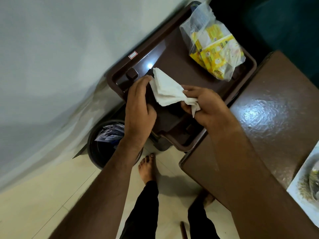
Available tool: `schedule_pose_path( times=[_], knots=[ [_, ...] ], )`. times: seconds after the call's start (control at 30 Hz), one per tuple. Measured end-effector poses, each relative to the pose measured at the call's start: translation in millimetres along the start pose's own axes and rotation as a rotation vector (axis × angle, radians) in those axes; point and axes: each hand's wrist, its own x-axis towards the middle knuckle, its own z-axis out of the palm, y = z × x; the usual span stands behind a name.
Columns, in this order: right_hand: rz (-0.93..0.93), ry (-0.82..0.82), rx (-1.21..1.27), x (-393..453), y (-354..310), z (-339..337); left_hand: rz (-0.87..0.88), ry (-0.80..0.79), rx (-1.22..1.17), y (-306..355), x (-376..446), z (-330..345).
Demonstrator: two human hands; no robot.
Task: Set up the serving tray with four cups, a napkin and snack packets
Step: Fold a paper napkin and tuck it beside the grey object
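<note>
Hands pinch white napkin point(168, 88) over brown tray point(172, 54); right hand point(205, 106) bunches it, left hand point(139, 102) fingertips grip its edge.

A white paper napkin point(168, 88), folded and crumpled at one end, hangs just above the brown plastic tray point(172, 54), held between both hands over the tray's near half. The tray is rectangular with a raised rim and lies flat. Yellow snack packets point(219, 54) sit inside a clear plastic bag point(200, 19) that rests in the tray's far right corner, against the rim.
</note>
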Motion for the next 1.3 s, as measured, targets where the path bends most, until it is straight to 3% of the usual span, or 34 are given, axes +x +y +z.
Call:
schedule_pose_path(
  times=[0.23,0.37,0.47,0.57,0.67,0.8,0.9,1.0,1.17,1.3],
  knots=[
    [0.137,-0.161,0.072,2,-4,-6,0.187,-0.114,0.017,1,31,-1],
    [0.095,-0.129,-0.124,3,-5,-5,0.277,-0.153,0.068,-2,50,-3],
    [0.046,-0.099,-0.325,3,-9,-3,0.245,-0.220,0.087,-5,55,-5],
    [-0.114,0.040,-0.560,3,-9,1,0.174,-0.203,0.136,-9,54,1],
    [-0.448,0.188,-0.804,8,-6,1,0.147,-0.229,0.151,-12,56,2],
    [-0.705,-0.018,-0.804,5,-1,0,0.172,-0.257,0.183,-15,60,2],
    [-0.783,-0.059,-1.154,5,3,-3,0.200,-0.275,0.211,-17,57,2],
    [-0.746,0.028,-1.432,11,12,-5,0.187,-0.299,0.230,-19,57,0],
    [-0.909,0.116,-1.409,9,14,-3,0.217,-0.347,0.286,-19,56,1],
    [-0.908,0.108,-1.395,9,17,-2,0.201,-0.336,0.237,-16,56,5]
  ],
)
